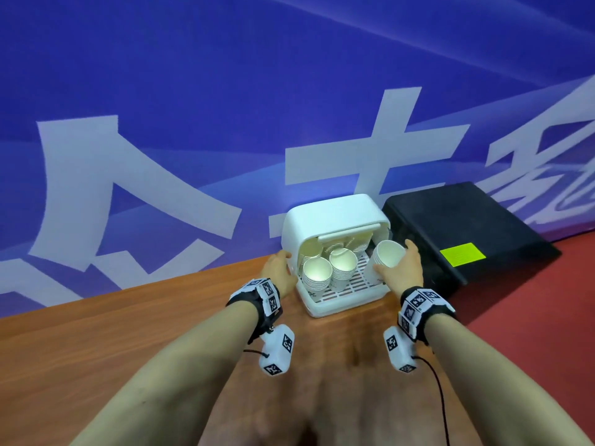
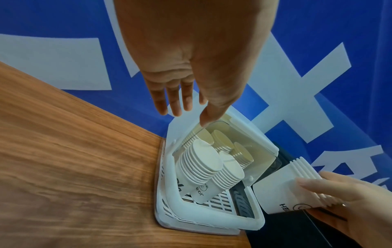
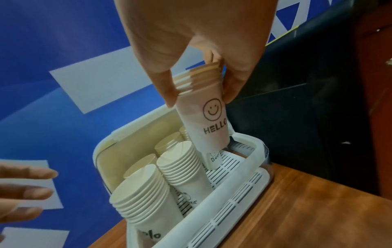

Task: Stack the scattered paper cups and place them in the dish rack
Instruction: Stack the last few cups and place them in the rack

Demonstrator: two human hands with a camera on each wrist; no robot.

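A white dish rack (image 1: 335, 217) with its cover raised stands at the far edge of the wooden table (image 1: 128, 333). Several stacks of white paper cups (image 1: 317, 275) stand inside it, leaning toward me. My right hand (image 1: 404, 268) grips another stack of cups (image 1: 388, 255) at the rack's right side. In the right wrist view that stack (image 3: 203, 117) shows a smiley and "HELLO", and its base hangs just above the rack's slotted floor (image 3: 224, 166). My left hand (image 1: 278, 267) rests with straight fingers (image 2: 176, 100) against the rack's left wall.
A black box (image 1: 463, 220) with a yellow-green label (image 1: 462, 254) sits right beside the rack. A blue banner wall (image 1: 161, 91) rises directly behind the table. Red floor (image 1: 547, 300) lies to the right of the table's edge.
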